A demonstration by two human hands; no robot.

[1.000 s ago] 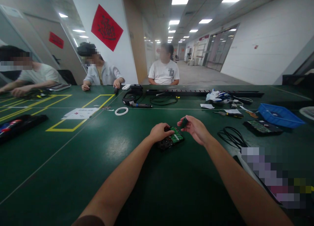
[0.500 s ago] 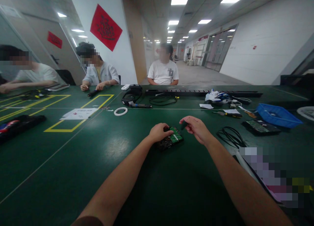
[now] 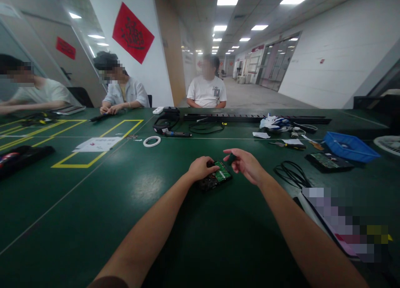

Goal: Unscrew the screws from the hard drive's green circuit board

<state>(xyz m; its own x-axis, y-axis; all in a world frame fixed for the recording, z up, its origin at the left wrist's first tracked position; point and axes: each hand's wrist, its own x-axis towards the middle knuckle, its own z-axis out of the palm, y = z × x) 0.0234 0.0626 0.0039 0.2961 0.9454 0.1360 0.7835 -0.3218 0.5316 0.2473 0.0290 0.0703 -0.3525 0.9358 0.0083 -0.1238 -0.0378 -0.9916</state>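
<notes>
A hard drive [image 3: 222,174] with a green circuit board facing up lies on the green table in front of me. My left hand [image 3: 203,169] grips its far left side, the thumb resting on the board. Just right of the drive, my right hand [image 3: 245,165] pinches a small screwdriver [image 3: 231,158] by its dark handle. The handle tilts down toward the board's right edge. Its tip is too small and dark for me to tell whether it touches the board.
A second drive-like unit [image 3: 328,161] and a blue tray [image 3: 351,147] are on the right, near a coiled black cable [image 3: 292,174]. Pliers [image 3: 287,145], a tape roll [image 3: 152,141] and white gloves [image 3: 275,122] lie farther back. Several people sit across the table.
My right hand has moved slightly left and its fingers have shifted around the screwdriver handle. My left hand stays on the hard drive. A co-worker's hands have come together over a dark object.
</notes>
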